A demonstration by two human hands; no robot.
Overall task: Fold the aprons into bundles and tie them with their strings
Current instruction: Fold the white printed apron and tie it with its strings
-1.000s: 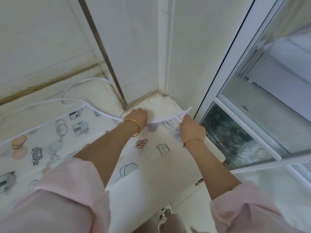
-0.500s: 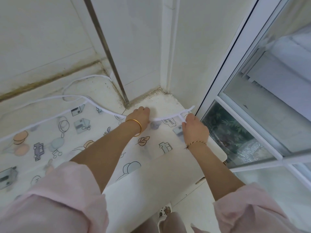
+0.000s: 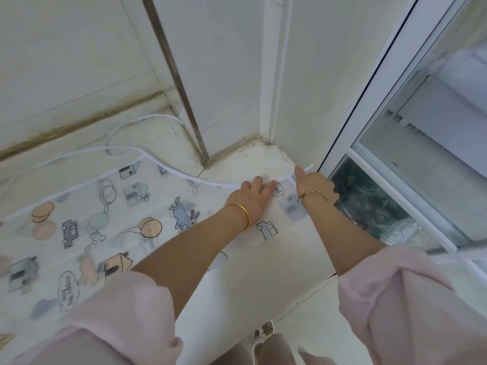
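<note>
Apron [image 3: 110,233] flat on counter [image 3: 263,159], left-centre. Left hand [image 3: 254,192] presses the top hem, fingers straight. Right hand [image 3: 313,184] has its index on the string [image 3: 210,182] end (other fingers hidden, can't tell grip). Risk: slack string loop upper left snags mid-fold and skews the bundle.

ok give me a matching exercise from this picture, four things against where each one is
Things:
1 gold bangle
2 twisted bracelet
3 printed apron
4 metal pole

Places:
a upright by the wall
b on the left wrist
c spread flat on the white counter
d on the right wrist

Pairs: 1-b, 2-d, 3-c, 4-a
</note>
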